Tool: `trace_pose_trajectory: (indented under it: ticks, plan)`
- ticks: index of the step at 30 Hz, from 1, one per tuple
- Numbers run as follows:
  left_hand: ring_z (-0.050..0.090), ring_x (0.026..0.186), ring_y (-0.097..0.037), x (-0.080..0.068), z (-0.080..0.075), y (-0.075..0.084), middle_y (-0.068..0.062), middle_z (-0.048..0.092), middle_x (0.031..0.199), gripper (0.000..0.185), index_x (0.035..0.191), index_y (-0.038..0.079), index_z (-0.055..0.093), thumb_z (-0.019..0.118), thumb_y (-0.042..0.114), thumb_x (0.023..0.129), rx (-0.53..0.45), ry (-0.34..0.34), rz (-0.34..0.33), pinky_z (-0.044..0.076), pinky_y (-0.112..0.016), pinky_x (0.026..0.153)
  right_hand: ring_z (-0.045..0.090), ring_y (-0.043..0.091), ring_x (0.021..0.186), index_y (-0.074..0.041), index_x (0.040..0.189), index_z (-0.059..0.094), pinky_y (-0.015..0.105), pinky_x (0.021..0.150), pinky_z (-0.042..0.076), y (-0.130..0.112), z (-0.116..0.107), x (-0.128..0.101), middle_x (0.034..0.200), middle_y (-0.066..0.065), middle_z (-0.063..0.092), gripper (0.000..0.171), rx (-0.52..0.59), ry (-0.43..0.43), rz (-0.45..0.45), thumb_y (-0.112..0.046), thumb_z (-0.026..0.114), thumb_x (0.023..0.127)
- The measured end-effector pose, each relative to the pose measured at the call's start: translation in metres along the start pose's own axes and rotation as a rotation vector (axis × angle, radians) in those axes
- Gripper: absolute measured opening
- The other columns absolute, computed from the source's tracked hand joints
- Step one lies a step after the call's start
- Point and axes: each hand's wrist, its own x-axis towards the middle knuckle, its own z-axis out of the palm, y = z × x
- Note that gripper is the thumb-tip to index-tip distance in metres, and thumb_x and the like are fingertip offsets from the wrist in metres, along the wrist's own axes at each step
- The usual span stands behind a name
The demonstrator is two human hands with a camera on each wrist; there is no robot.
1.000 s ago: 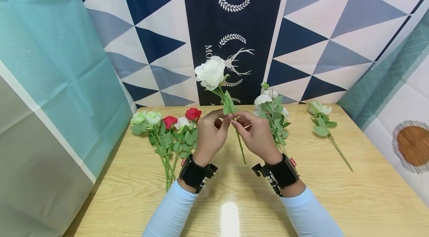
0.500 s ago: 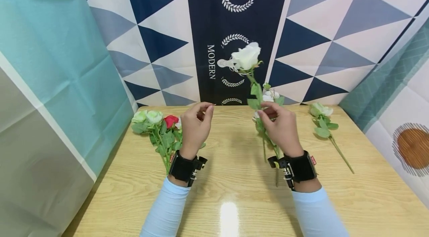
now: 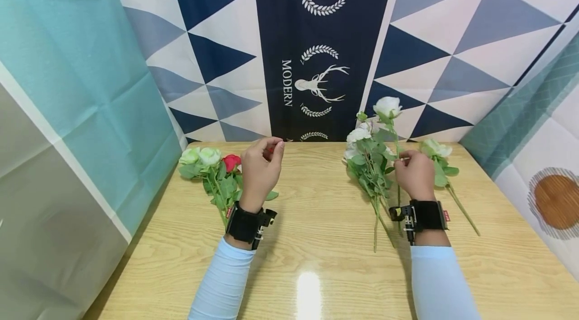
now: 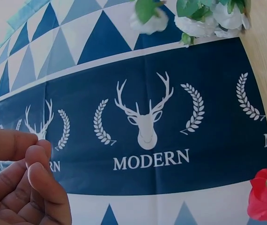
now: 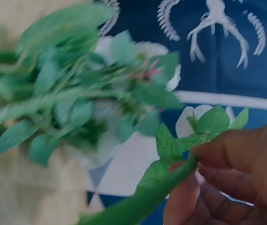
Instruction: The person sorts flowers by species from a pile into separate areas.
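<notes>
Head view shows our right hand (image 3: 415, 175) at centre right of the frame, its grip pinched round the green stem of a white rose (image 3: 387, 106) whose bloom stands above the hand against the patterned backdrop (image 3: 316, 33). Just left of that hand a bunch of white flowers (image 3: 367, 156) lies on the bench (image 3: 316, 239), stems pointing toward the lower edge; the held stem runs close along it, and we cannot tell whether they touch. Just right of the hand a single pale rose (image 3: 435, 149) lies on the wood. In the right wrist view our fingers (image 5: 236, 154) and thumb close on the leafy stem, the white bunch blurred at upper left. Our left hand (image 3: 260, 172) hovers at centre left above the bench, fingers loosely curled and the grip holding nothing; the left wrist view shows the same. Beside and partly behind it lies a bunch with pale green blooms (image 3: 199, 156) and a red rose (image 3: 231, 162).
</notes>
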Motion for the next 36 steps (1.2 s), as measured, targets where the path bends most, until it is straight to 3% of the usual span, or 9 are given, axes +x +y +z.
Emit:
trace_pose_trajectory:
  ticks: [5, 9, 12, 14, 17, 19, 21, 29, 36]
  plan:
    - [0.061, 0.061, -0.018, -0.001, 0.001, -0.001, -0.01, 0.071, 0.08, 0.013, 0.102, -0.001, 0.076, 0.069, 0.01, 0.099, 0.011, -0.021, -0.014, 0.05, -0.029, 0.059, 0.063, 0.043, 0.076, 0.016, 0.118, 0.065, 0.048, 0.061, 0.048, 0.019, -0.002, 0.001, 0.102, 0.035, 0.066, 0.034, -0.049, -0.078, 0.154, -0.008, 0.051, 0.098]
    - [0.06, 0.06, -0.017, -0.002, 0.001, -0.002, -0.009, 0.071, 0.08, 0.013, 0.101, -0.001, 0.076, 0.069, 0.01, 0.099, 0.021, -0.021, -0.012, 0.05, -0.029, 0.059, 0.047, 0.029, 0.054, 0.001, 0.071, 0.061, 0.039, 0.049, 0.037, 0.029, 0.0, 0.002, 0.062, 0.016, 0.054, 0.028, -0.093, -0.139, 0.24, -0.008, 0.05, 0.095]
    - [0.06, 0.06, -0.017, -0.003, 0.002, -0.002, -0.009, 0.071, 0.08, 0.013, 0.1, 0.0, 0.076, 0.069, 0.011, 0.099, 0.027, -0.019, -0.012, 0.05, -0.03, 0.059, 0.034, 0.02, 0.05, -0.015, 0.057, 0.043, 0.033, 0.047, 0.026, 0.038, 0.005, 0.003, 0.052, 0.0, 0.035, 0.038, -0.119, -0.188, 0.281, -0.008, 0.05, 0.093]
    - [0.06, 0.06, -0.017, -0.004, 0.002, -0.003, -0.009, 0.071, 0.08, 0.013, 0.1, 0.0, 0.076, 0.069, 0.011, 0.099, 0.035, -0.022, -0.012, 0.05, -0.03, 0.059, 0.042, 0.023, 0.054, -0.01, 0.062, 0.053, 0.034, 0.047, 0.031, 0.044, 0.008, 0.003, 0.058, 0.006, 0.047, 0.032, -0.131, -0.223, 0.302, -0.01, 0.05, 0.094]
    - [0.059, 0.059, -0.016, -0.005, 0.003, -0.002, -0.008, 0.071, 0.08, 0.013, 0.1, 0.0, 0.076, 0.069, 0.011, 0.099, 0.043, -0.028, -0.013, 0.049, -0.03, 0.058, 0.055, 0.032, 0.069, 0.001, 0.089, 0.069, 0.038, 0.052, 0.04, 0.05, 0.012, 0.002, 0.087, 0.022, 0.064, 0.024, -0.129, -0.274, 0.321, -0.012, 0.051, 0.097]
    - [0.059, 0.058, -0.016, -0.005, 0.004, -0.002, -0.008, 0.07, 0.081, 0.013, 0.1, 0.0, 0.077, 0.069, 0.011, 0.099, 0.049, -0.034, -0.016, 0.048, -0.029, 0.057, 0.061, 0.039, 0.084, 0.004, 0.112, 0.07, 0.043, 0.058, 0.046, 0.053, 0.014, 0.001, 0.113, 0.03, 0.065, 0.029, -0.126, -0.298, 0.317, -0.014, 0.052, 0.098]
    - [0.059, 0.059, -0.016, -0.005, 0.004, -0.002, -0.007, 0.07, 0.081, 0.013, 0.1, 0.001, 0.077, 0.069, 0.011, 0.099, 0.053, -0.038, -0.02, 0.048, -0.029, 0.058, 0.062, 0.044, 0.093, 0.005, 0.124, 0.067, 0.048, 0.064, 0.05, 0.056, 0.015, 0.002, 0.125, 0.033, 0.061, 0.035, -0.119, -0.324, 0.303, -0.013, 0.052, 0.098]
    - [0.06, 0.061, -0.016, -0.006, 0.006, -0.001, -0.008, 0.07, 0.08, 0.014, 0.1, 0.001, 0.076, 0.069, 0.013, 0.099, 0.075, -0.093, -0.051, 0.05, -0.029, 0.059, 0.053, 0.059, 0.115, 0.017, 0.138, 0.051, 0.064, 0.092, 0.048, 0.062, 0.021, 0.004, 0.131, 0.043, 0.053, 0.05, -0.069, -0.517, 0.167, -0.005, 0.051, 0.093]
    - [0.061, 0.063, -0.017, -0.007, 0.008, -0.002, -0.008, 0.07, 0.083, 0.015, 0.101, 0.001, 0.077, 0.069, 0.014, 0.1, 0.094, -0.104, -0.05, 0.05, -0.031, 0.06, 0.05, 0.061, 0.121, 0.018, 0.147, 0.037, 0.061, 0.092, 0.049, 0.06, 0.02, 0.007, 0.135, 0.045, 0.048, 0.057, -0.069, -0.62, 0.136, -0.007, 0.057, 0.1]
